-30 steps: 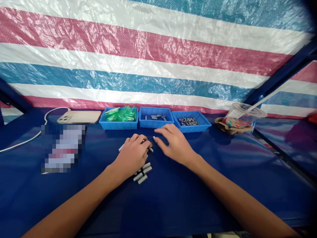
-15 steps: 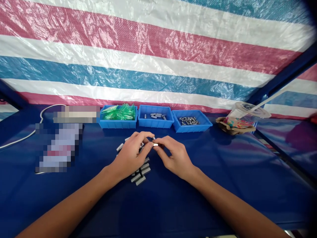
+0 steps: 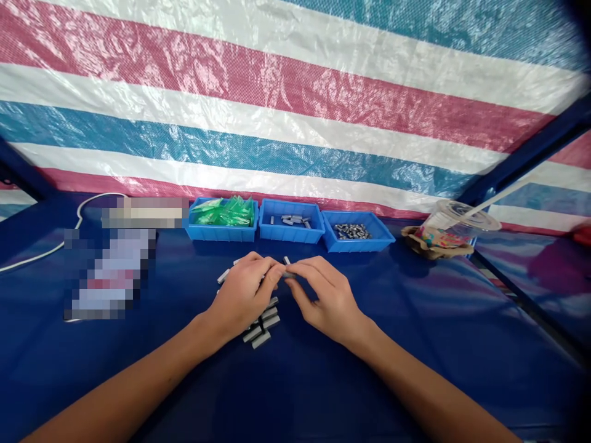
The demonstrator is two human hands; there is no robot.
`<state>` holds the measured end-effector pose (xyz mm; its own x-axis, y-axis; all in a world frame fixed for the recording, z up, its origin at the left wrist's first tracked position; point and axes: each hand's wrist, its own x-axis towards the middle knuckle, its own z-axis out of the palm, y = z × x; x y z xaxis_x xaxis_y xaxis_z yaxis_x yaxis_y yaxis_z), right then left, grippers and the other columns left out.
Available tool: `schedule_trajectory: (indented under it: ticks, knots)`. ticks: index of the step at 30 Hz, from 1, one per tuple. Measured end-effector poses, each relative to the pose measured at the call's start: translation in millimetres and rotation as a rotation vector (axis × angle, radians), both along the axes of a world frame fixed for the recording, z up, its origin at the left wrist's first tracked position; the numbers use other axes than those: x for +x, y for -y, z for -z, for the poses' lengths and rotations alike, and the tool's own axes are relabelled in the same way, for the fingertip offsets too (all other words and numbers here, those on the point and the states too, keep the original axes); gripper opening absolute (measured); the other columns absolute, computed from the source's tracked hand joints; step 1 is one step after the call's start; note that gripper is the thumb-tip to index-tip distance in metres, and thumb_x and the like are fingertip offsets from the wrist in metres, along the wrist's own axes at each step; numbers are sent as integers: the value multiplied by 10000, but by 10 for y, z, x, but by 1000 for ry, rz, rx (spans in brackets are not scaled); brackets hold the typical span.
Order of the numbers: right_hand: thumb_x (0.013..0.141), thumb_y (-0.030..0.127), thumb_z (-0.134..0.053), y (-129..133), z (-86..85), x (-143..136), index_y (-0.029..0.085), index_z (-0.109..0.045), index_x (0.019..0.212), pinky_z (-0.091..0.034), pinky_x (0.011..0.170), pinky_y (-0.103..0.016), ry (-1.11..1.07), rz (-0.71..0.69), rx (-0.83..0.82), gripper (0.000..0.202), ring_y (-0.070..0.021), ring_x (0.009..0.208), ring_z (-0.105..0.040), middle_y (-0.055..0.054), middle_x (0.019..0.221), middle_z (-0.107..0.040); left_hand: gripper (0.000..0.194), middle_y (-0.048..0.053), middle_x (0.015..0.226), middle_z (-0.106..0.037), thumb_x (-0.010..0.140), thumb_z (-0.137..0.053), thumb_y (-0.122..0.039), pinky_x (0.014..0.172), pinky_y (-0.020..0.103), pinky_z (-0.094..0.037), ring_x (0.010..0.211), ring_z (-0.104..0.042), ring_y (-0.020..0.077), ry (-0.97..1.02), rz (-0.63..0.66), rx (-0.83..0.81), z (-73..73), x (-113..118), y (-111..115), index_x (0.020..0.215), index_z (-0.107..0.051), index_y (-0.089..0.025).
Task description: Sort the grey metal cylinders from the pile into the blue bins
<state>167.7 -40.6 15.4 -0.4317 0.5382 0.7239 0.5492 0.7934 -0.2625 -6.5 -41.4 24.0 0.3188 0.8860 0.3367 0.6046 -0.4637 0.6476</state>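
My left hand (image 3: 247, 292) and my right hand (image 3: 325, 298) meet over the table, fingertips almost touching. Between them they pinch a small metal cylinder (image 3: 289, 274), mostly covered by fingers. Just behind the fingertips shows another short metal piece (image 3: 287, 261); whether it is held or lying on the table, I cannot tell. Under and beside my left hand lie several grey metal cylinders (image 3: 261, 339), some hidden by the hand. One more cylinder (image 3: 223, 276) shows left of its knuckles.
Three blue bins stand along the back: one with green plastic bags (image 3: 226, 212), one with metal cylinders (image 3: 293, 219), one with smaller metal parts (image 3: 353, 231). A clear plastic cup (image 3: 455, 215) sits on brown paper at right. Pixelated items and a white cable (image 3: 78, 212) lie left.
The metal cylinder between my hands has turned and is more covered by my fingers. Both hands have shifted slightly; the view has tilted a little. The bins and pile stay put.
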Motion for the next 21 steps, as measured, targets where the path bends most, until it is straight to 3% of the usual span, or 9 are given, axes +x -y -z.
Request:
schedule_trajectory:
  ticks: [5,8,15,18,21]
  knots:
    - [862,186,-543,-370,-272,101,216,-581,1046,-490,764,-379,-31,247,180,190,-214,822,-596,-74,888,-657,311,5,721,-658,950,-350,-312,717,310,-420,769,-570,177,-25,25,5,1,2,23,884,-633,-203]
    - [858,306,-558,-487,-306,130,181,-550,1133,-473,788,-433,73,358,137,302,-266,891,-570,-109,938,-628,244,14,767,-676,931,-399,-286,750,335,-405,785,-567,189,-91,46,54,35,-3,23,924,-628,-202]
    - [824,220,-557,-314,192,-14,140,-570,1103,-474,809,-430,338,222,-251,291,-265,912,-561,-123,955,-621,241,28,773,-658,926,-383,-227,752,358,-408,788,-568,203,-177,9,76,68,-9,17,947,-621,-206]
    - [829,122,-489,-312,259,-18,161,-564,996,-483,761,-384,266,165,-313,187,-228,854,-571,-96,891,-625,235,29,809,-664,925,-383,-211,774,357,-421,808,-573,199,-163,27,92,91,-8,7,971,-613,-209]
    - [855,145,-473,-274,204,16,192,-490,960,-485,657,-305,25,54,-523,117,-166,731,-588,-34,803,-624,209,37,890,-658,903,-416,-186,790,346,-433,877,-561,205,-125,46,121,119,-25,-16,1033,-578,-208]
